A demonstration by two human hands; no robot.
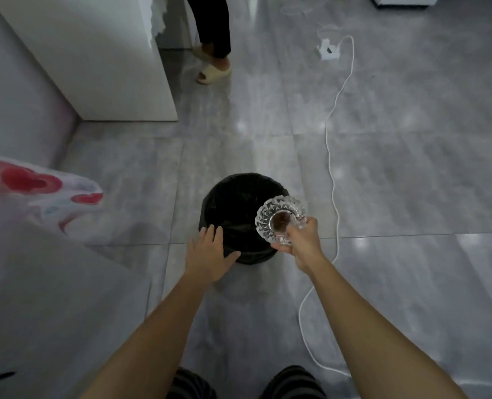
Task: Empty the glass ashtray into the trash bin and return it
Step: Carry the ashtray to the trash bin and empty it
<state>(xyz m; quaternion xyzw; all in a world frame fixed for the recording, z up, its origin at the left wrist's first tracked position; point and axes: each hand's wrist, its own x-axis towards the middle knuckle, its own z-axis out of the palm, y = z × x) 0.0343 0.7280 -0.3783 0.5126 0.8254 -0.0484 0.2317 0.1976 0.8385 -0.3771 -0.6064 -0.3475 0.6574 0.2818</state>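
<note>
Two hands work here: the right hand point(301, 240) pinches the near rim of the glass ashtray point(281, 218), held over the right edge of the trash bin point(233, 203), while the left hand point(210, 254) rests spread and empty on the bin's near rim. Thick cut glass like this looks heavy, rigid, slick and breakable, so a firmer hold across the rim would likely suit tipping.

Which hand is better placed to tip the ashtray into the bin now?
The right hand: it already grips the glass ashtray over the trash bin rim. The left hand is open, empty, at the bin's near edge.

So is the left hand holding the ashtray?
No, the right hand grips the glass ashtray over the trash bin; the left hand is open at the bin's rim.
</note>
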